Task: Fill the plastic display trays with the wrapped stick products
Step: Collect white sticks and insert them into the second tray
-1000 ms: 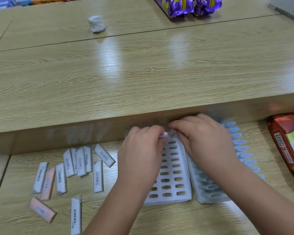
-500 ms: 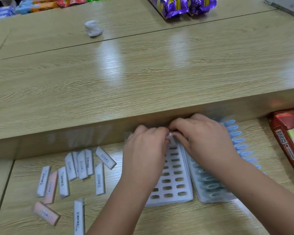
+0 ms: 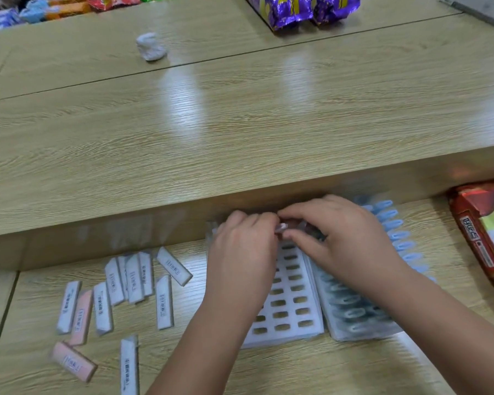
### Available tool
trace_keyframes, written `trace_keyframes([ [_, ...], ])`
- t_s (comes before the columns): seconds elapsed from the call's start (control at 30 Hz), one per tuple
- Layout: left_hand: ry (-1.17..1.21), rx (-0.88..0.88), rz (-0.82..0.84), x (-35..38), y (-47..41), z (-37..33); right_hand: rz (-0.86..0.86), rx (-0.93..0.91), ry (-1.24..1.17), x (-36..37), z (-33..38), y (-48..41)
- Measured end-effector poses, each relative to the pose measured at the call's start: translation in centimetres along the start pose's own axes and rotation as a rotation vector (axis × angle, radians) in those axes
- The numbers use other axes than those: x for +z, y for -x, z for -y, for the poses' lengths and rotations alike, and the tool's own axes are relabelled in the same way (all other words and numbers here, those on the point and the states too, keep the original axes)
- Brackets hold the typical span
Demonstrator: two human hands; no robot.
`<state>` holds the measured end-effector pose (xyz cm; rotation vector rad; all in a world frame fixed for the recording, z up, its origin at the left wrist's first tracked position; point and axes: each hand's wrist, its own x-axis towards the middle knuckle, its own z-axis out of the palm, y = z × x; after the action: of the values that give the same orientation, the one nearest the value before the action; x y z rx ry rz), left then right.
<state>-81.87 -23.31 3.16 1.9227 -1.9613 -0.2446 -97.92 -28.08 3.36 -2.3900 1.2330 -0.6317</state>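
A white plastic tray with rows of empty slots lies on the lower desk. Beside it on the right lies a second, clear tray holding blue stick products. My left hand and my right hand meet at the far end of the white tray, fingertips pinched together on a small pinkish wrapped stick. Several loose wrapped sticks, white and pink, lie scattered to the left of the trays.
A raised wooden counter runs just behind the trays. On it sit a crumpled white wad and purple snack bags. A red packet lies at the right edge. Colourful packets line the far left.
Both hands stay pinched together at the tray's far end; the fingers have shifted only slightly. The camera has tilted, so everything sits a little lower in view.
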Motion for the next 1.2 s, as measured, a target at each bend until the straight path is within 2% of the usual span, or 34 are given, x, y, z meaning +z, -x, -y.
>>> trace_keyframes([
  [0.2,0.068,-0.034,-0.058,-0.8,0.2,0.0,-0.058,0.018,0.104,0.1,0.4,0.1],
  [0.37,0.145,-0.038,-0.252,-3.4,3.8,2.6,-0.054,0.038,0.284,0.0,1.3,0.0],
  [0.53,0.188,-0.329,-0.327,-4.4,11.2,7.4,0.004,0.105,0.407,-0.2,2.2,0.0],
  [0.67,0.158,-0.595,-0.376,-4.9,16.0,11.7,-0.054,0.126,0.334,0.4,4.3,0.2],
  [0.8,0.095,-0.752,-0.320,-5.3,17.6,15.0,-0.101,0.017,0.126,3.1,11.0,1.0],
  [0.9,0.074,-0.725,-0.271,-5.3,16.5,16.2,0.039,-0.026,0.032,7.4,16.7,1.3],
  [1.0,0.063,-0.660,-0.239,-5.5,13.8,16.5,0.272,0.125,0.196,12.2,20.0,0.3],
  [1.2,-0.029,-0.633,-0.058,-4.3,9.0,16.9,0.340,0.310,0.458,16.0,20.1,-0.7],
])
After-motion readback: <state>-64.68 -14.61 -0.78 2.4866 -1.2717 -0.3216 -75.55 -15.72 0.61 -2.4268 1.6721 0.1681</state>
